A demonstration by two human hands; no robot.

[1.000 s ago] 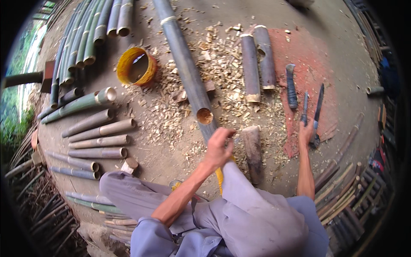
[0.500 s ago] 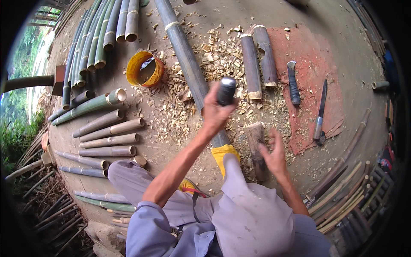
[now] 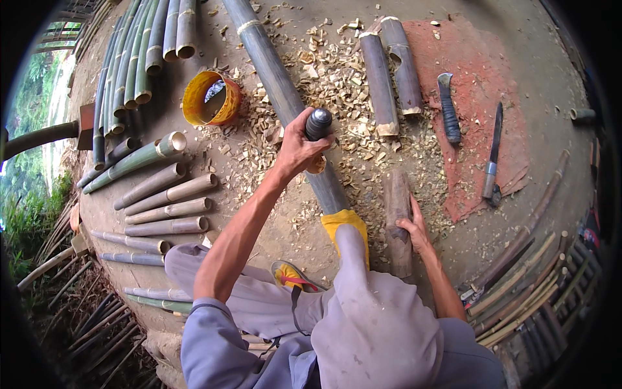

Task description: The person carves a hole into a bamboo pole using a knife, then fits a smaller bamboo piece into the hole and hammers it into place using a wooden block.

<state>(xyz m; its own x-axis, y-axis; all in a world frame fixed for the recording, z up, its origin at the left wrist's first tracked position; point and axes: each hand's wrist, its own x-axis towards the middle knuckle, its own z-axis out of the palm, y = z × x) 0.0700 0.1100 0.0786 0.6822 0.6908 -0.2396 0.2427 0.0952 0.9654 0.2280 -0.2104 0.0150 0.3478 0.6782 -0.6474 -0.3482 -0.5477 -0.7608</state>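
Observation:
My left hand point(image 3: 299, 148) is closed round a black-handled tool point(image 3: 318, 123) with a round metal cap. The tool stands upright over a long dark bamboo pole point(image 3: 277, 83), beside a pale cut opening point(image 3: 317, 165); its lower end is hidden. My right hand point(image 3: 418, 225) grips a thick brown piece of wood point(image 3: 396, 198) lying on the ground, thumb on top and fingers along its right side. A yellow cloth point(image 3: 339, 220) wraps my lower leg, against the near end of the pole.
Wood chips point(image 3: 337, 78) cover the ground around the pole. Two short bamboo pieces point(image 3: 378, 84) lie beyond my right hand. A hooked knife point(image 3: 448, 110) and a straight knife point(image 3: 494, 155) rest on a red sheet point(image 3: 470, 61). At left are a yellow bucket point(image 3: 194, 97) and several bamboo lengths point(image 3: 172, 194).
My left hand has moved left and nearer with the black-handled tool, down to the pole's cut opening. My right hand has closed on the thick piece of wood.

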